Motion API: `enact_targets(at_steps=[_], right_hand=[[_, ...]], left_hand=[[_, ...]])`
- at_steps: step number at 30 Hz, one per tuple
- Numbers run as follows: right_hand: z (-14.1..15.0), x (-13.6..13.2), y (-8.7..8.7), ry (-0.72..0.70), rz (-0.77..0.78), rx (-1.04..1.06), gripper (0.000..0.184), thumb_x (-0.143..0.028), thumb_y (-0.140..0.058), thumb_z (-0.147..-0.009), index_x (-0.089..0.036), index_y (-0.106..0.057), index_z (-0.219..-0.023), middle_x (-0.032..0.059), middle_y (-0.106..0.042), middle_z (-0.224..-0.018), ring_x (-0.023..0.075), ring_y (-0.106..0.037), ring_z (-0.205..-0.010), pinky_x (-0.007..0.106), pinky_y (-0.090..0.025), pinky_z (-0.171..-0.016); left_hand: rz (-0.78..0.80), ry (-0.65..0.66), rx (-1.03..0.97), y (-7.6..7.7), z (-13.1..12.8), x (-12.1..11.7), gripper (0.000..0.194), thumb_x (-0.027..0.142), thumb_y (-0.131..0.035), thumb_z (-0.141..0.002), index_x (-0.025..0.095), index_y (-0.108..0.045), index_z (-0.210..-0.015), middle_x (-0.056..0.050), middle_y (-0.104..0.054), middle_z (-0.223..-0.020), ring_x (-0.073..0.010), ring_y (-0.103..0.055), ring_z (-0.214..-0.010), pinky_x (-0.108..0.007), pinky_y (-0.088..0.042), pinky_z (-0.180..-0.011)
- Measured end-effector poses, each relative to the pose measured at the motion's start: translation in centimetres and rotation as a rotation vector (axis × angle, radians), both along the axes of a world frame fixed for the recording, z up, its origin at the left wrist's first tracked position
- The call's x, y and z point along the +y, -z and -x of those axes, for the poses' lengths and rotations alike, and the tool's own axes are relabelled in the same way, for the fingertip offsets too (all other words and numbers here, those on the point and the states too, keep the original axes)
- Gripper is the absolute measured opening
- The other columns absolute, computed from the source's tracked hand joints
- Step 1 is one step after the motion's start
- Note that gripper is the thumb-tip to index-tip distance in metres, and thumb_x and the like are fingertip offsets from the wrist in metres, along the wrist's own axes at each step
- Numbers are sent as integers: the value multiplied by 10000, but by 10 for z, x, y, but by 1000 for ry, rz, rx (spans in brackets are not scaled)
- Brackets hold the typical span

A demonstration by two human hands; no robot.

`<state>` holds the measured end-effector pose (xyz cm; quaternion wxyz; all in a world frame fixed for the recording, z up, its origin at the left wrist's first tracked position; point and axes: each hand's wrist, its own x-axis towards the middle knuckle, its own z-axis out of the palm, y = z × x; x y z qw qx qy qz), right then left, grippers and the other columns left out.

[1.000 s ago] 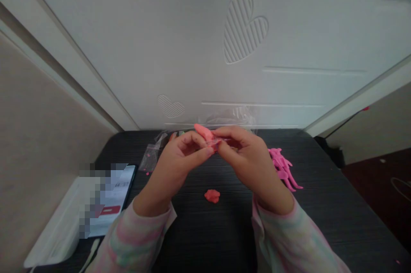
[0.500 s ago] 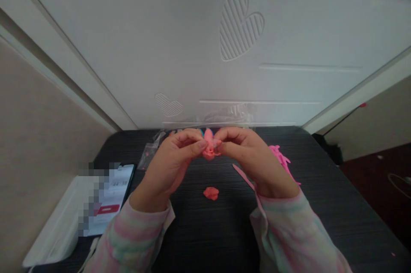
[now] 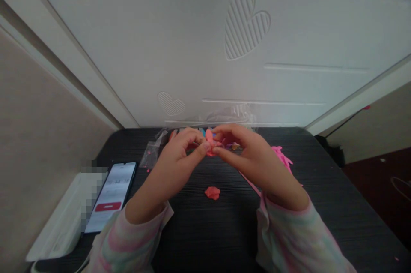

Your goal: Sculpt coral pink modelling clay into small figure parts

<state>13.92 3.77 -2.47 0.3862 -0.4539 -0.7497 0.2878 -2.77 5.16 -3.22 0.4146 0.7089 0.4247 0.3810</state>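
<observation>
Coral-coloured modelling clay is held up between both hands above the dark table. My left hand is closed, thumb and fingertips pinching the clay's left side. My right hand grips its right side between thumb and forefinger, its fingers curved. One lobe of the clay sticks up between the fingertips; the rest is partly hidden by them. A small flattened lump of the same coral clay lies on the table below. A thin pink strip-like tool lies partly under my right wrist.
Pink plastic tools lie in a heap right of my right hand. A clear plastic bag is at the left, with colourful items behind my hands. A phone and a white object lie at the left. The white panel rises behind the table.
The clay's raised lobe has turned from leaning left to upright. My right fingers have shifted on it and opened a little wider. The pink strip has come into view by my right wrist.
</observation>
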Motion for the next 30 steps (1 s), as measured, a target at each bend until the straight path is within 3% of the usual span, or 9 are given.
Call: enact_targets(at_steps=[3,8,13,17,24,30], right_hand=[[1,-2,-2,-52,-108,-67,141,-108,-566,-766,-194,-600,-872,10,-620,-890,126,-560,-845,242,-423,-748],[0,-1,-2,-12,-62,-105,70,-118,-555,-768,-181,-572,-741,-18,-582,-748,106,-534,-710,231,-409,-640],[7,2,4,290,-272,-58,87,-92,-542,-748,-178,-535,-751,-6,-557,-743,113,-522,-677,244,-425,-612],[21,0,9,417,-477,24,116,-73,-540,-744,-180,-517,-783,32,-570,-821,141,-542,-787,283,-463,-684],[32,-6,11,394,-500,69,101,-94,-568,-752,-175,-526,-795,53,-576,-884,133,-552,-812,235,-500,-597],[34,-4,14,370,-506,-7,85,-113,-545,-769,-175,-548,-828,58,-585,-883,149,-559,-840,287,-505,-690]], left_hand=[[-33,15,52,-1,-2,-3,180,274,-505,-810,186,-581,-673,-6,-555,-759,-143,-512,-741,-257,-370,-698],[32,-26,33,3,-2,-8,122,317,-574,-759,199,-545,-771,-2,-574,-788,-153,-538,-760,-276,-409,-690],[93,-135,3,6,-6,-9,287,348,-621,-718,222,-544,-965,-9,-580,-819,-167,-569,-776,-311,-469,-699],[112,-177,-191,7,-13,-10,232,310,-610,-736,197,-560,-932,-21,-598,-858,-154,-602,-784,-293,-507,-703],[-57,-321,-328,5,-16,-13,237,239,-662,-703,157,-603,-918,-49,-620,-939,-138,-613,-858,-235,-513,-776],[-250,-402,-166,9,-12,-10,210,246,-640,-723,150,-631,-911,-50,-612,-926,-140,-610,-846,-253,-531,-764]])
